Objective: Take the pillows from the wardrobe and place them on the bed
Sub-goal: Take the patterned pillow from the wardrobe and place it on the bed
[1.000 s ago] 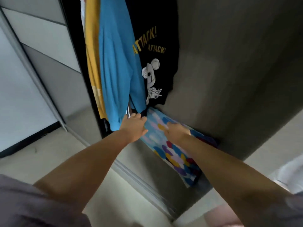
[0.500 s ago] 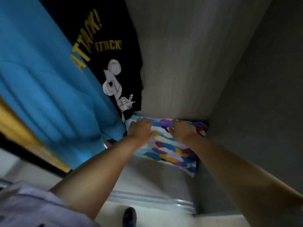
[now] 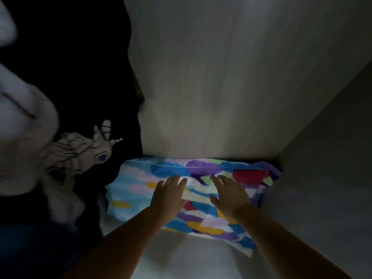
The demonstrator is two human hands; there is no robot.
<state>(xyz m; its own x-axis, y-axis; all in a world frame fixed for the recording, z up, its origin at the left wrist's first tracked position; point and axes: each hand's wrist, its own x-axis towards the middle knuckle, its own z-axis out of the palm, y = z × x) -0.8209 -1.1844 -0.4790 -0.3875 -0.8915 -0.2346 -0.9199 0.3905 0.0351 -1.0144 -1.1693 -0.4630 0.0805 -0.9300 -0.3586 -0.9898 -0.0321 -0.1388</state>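
Head view: the left hand (image 3: 168, 195) and right hand (image 3: 231, 195) rest flat, fingers spread, gripping nothing, on a colourful pillow (image 3: 201, 218). The pillow lies at the wardrobe (image 3: 211, 87) bottom, beside a black shirt (image 3: 80, 77).

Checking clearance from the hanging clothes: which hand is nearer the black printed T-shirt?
Left. The left hand lies on the colourful pillow closer to the black T-shirt; the right hand lies farther right on it.
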